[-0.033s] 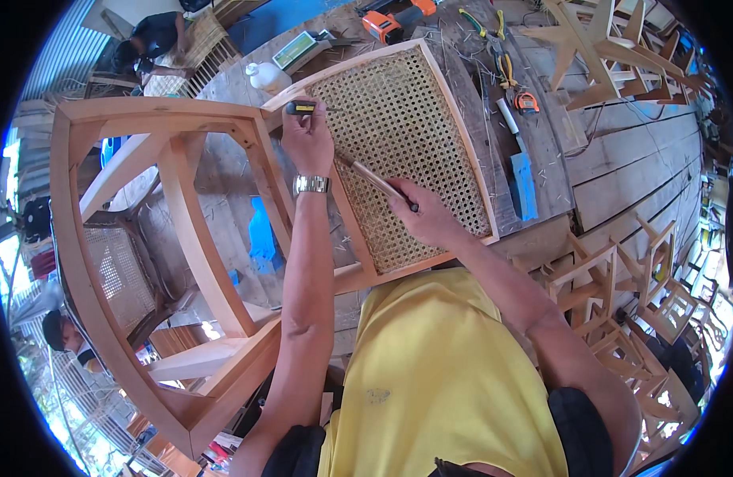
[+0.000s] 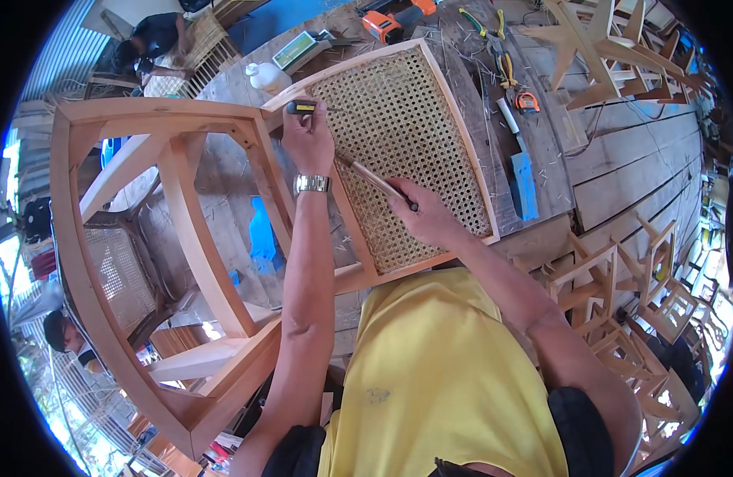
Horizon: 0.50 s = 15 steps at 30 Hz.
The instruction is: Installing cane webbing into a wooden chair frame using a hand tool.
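A wooden chair frame with a woven cane panel [image 2: 406,143] lies on the workbench before me. My left hand [image 2: 309,143], a metal watch at its wrist, is closed around a screwdriver [image 2: 301,106] with a black and yellow handle. Its thin shank points right, over the panel's upper left edge; I cannot tell whether the tip touches. In my right hand [image 2: 423,211] is a hammer [image 2: 376,179], gripped near the handle's end above the cane. The hammer's head lies toward the panel's left rail, below my left hand, and is hard to make out.
Bare chair framing [image 2: 179,222] stands at left. Behind the panel lie a white bottle [image 2: 268,78] and an orange power tool [image 2: 386,25]. Pliers [image 2: 503,63], a tape measure [image 2: 526,102] and a blue-wrapped piece [image 2: 524,187] lie right. A person [image 2: 155,44] works at far left.
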Available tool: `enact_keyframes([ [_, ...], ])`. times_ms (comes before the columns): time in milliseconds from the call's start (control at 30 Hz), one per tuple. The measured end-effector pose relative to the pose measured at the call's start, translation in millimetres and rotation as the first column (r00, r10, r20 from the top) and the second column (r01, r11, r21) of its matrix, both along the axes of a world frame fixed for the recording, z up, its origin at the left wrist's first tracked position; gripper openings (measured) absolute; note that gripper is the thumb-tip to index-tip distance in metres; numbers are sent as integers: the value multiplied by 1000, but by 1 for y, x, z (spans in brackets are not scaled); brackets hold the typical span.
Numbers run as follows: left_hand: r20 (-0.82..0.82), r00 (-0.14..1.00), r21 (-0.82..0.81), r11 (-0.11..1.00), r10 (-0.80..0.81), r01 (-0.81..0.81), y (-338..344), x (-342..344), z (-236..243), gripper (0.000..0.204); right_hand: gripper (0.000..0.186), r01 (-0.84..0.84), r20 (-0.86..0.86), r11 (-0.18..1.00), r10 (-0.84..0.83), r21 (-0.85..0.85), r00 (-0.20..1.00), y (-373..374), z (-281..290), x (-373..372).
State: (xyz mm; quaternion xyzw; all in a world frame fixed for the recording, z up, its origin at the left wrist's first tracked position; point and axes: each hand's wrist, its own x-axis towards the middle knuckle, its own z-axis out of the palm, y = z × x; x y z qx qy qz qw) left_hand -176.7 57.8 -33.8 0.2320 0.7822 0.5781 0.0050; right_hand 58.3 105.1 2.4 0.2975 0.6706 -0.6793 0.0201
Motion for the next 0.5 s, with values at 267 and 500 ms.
enact_keyframes([
  [267,26,1000,40,999,-7,6,5,-1,8,11,37,82,7,992,-84,99,996,26,-11,-19],
  [500,58,996,-118,991,64,-56,7,-4,28,10,37,-83,-33,987,88,136,996,30,-6,-19],
])
